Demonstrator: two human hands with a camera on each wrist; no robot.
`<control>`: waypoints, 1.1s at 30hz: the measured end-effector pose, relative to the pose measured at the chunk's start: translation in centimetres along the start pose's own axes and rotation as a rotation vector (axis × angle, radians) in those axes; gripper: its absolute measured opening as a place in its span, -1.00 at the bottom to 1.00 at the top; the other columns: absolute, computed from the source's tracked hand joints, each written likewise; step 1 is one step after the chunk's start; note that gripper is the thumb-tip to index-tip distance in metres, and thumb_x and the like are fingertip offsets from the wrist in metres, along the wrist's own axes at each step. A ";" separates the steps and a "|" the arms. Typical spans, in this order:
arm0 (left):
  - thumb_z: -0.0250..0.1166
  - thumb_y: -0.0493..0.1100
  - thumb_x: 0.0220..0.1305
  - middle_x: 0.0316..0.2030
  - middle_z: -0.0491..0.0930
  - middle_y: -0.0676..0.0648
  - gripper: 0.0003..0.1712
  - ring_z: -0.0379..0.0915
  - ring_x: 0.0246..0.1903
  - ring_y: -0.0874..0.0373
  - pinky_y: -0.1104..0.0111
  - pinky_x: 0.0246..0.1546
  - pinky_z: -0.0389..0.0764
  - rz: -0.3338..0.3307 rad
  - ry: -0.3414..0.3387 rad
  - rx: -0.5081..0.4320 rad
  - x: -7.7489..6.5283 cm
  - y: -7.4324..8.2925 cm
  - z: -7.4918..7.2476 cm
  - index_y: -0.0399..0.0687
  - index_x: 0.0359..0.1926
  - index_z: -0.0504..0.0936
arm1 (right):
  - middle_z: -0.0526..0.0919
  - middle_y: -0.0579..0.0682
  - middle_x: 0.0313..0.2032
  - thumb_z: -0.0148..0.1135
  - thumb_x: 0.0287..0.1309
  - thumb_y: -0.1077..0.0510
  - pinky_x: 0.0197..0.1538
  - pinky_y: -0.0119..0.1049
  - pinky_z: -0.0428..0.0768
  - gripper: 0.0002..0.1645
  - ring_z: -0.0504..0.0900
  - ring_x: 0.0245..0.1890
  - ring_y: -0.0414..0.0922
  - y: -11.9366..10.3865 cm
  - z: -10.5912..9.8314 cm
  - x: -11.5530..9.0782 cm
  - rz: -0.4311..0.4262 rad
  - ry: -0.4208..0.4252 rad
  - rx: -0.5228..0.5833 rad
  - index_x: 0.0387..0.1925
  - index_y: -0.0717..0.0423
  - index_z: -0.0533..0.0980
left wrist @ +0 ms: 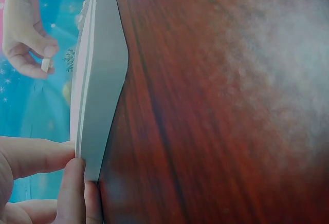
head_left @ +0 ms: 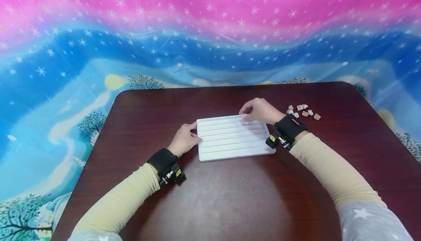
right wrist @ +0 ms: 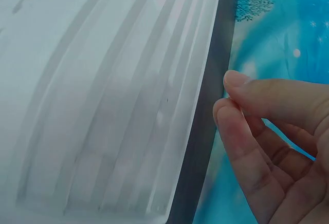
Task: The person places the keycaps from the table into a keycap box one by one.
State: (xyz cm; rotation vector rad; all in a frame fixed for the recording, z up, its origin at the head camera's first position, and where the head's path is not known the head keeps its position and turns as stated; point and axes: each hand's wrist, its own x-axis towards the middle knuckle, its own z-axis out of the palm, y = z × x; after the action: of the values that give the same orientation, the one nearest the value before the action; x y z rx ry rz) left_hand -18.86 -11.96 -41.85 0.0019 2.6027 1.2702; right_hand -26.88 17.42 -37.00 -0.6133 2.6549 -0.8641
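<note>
The left hand (head_left: 184, 140) gripped the flat, white, ridged rectangular tray (head_left: 233, 144) at its nine o'clock end, thumb over the rim and the other fingers at the edge. At about one o'clock, by the far rim, the right hand (head_left: 263, 111) pinched a small, pale, wood-coloured block (head_left: 244, 116) between thumb and forefinger; the left wrist view showed it apart from the tray.

Good handling seemed to call for a firm but light left grip, since so thin a tray could have skated on the smooth tabletop (head_left: 213, 197). The block was probably best held by opposite sides, fingertips clear of the ridges, and lowered squarely rather than dropped, as a tilted piece might have caught on a ridge.

The tray looked like matte moulded plastic, with straight channels running from nine to three o'clock and softly rounded corners. Just past two o'clock lay a loose scatter of pale, chunky blocks (head_left: 310, 113), some with marks too small to read. The tabletop was glossy, reddish-brown and wood-grained; beyond, towards twelve, hung a creased pink-and-blue printed cloth (head_left: 197, 14).
</note>
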 end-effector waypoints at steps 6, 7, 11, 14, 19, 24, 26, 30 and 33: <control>0.42 -0.31 0.29 0.35 0.34 -0.33 -0.13 0.55 -0.02 -0.03 0.27 -0.11 0.57 -0.001 -0.006 0.008 0.0 -0.1 -0.2 -0.30 0.53 0.23 | 0.74 0.10 -0.10 0.48 0.14 0.36 -0.01 -0.05 0.56 -0.71 0.62 -0.12 0.04 -0.9 1.0 1.1 -0.007 -0.030 0.004 -0.07 0.22 0.73; 0.42 -0.30 0.29 0.35 0.34 -0.34 -0.13 0.55 -0.02 -0.03 0.26 -0.10 0.57 0.000 -0.007 0.013 0.0 -0.1 -0.2 -0.30 0.53 0.23 | 0.73 0.10 -0.10 0.48 0.14 0.36 0.00 -0.05 0.55 -0.71 0.62 -0.11 0.04 -1.1 1.1 1.2 -0.009 -0.035 0.006 -0.07 0.22 0.73; 0.41 -0.30 0.29 0.36 0.33 -0.34 -0.14 0.56 0.00 -0.04 0.24 -0.06 0.57 0.001 -0.013 0.022 -0.1 -0.1 -0.3 -0.29 0.53 0.23 | 0.73 0.09 -0.09 0.46 0.15 0.35 0.01 -0.06 0.55 -0.72 0.62 -0.11 0.03 -1.8 1.6 1.8 -0.011 -0.051 0.013 -0.06 0.22 0.73; 0.40 -0.30 0.30 0.36 0.34 -0.34 -0.14 0.56 0.00 -0.04 0.23 -0.07 0.57 0.006 -0.013 0.025 -0.1 0.0 -0.4 -0.30 0.53 0.23 | 0.74 0.09 -0.10 0.45 0.16 0.35 0.02 -0.07 0.56 -0.72 0.63 -0.12 0.02 -2.2 1.9 2.3 -0.019 -0.048 0.017 -0.06 0.22 0.73; 0.40 -0.30 0.29 0.35 0.35 -0.33 -0.14 0.56 -0.01 -0.04 0.24 -0.07 0.57 0.010 -0.013 0.016 -0.1 0.1 -0.3 -0.30 0.53 0.23 | 0.73 0.08 -0.13 0.45 0.16 0.36 0.01 -0.07 0.57 -0.73 0.65 -0.14 0.01 -2.7 2.2 2.8 -0.031 -0.041 0.032 -0.07 0.23 0.72; 0.41 -0.30 0.28 0.35 0.35 -0.33 -0.14 0.56 -0.04 -0.02 0.25 -0.08 0.55 0.000 -0.007 0.018 0.1 0.0 -0.3 -0.29 0.53 0.23 | 0.73 0.07 -0.16 0.45 0.16 0.35 -0.02 -0.10 0.58 -0.74 0.65 -0.16 0.00 -3.3 2.5 3.4 -0.037 -0.047 0.037 -0.08 0.23 0.72; 0.42 -0.30 0.28 0.34 0.35 -0.33 -0.14 0.56 -0.04 -0.02 0.26 -0.08 0.55 -0.006 -0.005 0.022 0.1 0.0 -0.3 -0.28 0.53 0.24 | 0.73 0.06 -0.18 0.46 0.16 0.35 -0.04 -0.12 0.58 -0.74 0.65 -0.16 -0.01 -3.6 2.7 3.7 -0.036 -0.051 0.035 -0.08 0.23 0.72; 0.43 -0.30 0.27 0.34 0.36 -0.32 -0.13 0.57 -0.03 -0.02 0.28 -0.09 0.57 -0.013 -0.005 0.024 0.2 0.0 -0.2 -0.30 0.52 0.25 | 0.73 0.06 -0.18 0.48 0.14 0.34 -0.09 -0.15 0.58 -0.72 0.64 -0.19 -0.02 -4.2 3.2 4.2 -0.034 -0.060 0.029 -0.08 0.23 0.72; 0.43 -0.30 0.27 0.34 0.36 -0.32 -0.13 0.56 -0.02 -0.02 0.28 -0.08 0.57 -0.020 -0.006 0.011 0.2 0.0 -0.1 -0.30 0.52 0.25 | 0.73 0.06 -0.15 0.49 0.14 0.33 -0.11 -0.16 0.58 -0.73 0.62 -0.22 -0.03 -4.6 3.6 4.5 -0.032 -0.066 0.017 -0.08 0.22 0.73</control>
State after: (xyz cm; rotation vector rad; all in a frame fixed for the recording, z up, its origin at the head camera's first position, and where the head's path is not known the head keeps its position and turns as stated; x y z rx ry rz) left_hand -19.06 -12.01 -41.80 -0.0177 2.5977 1.2474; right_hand -27.98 10.14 -37.60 -0.6705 2.5830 -0.8601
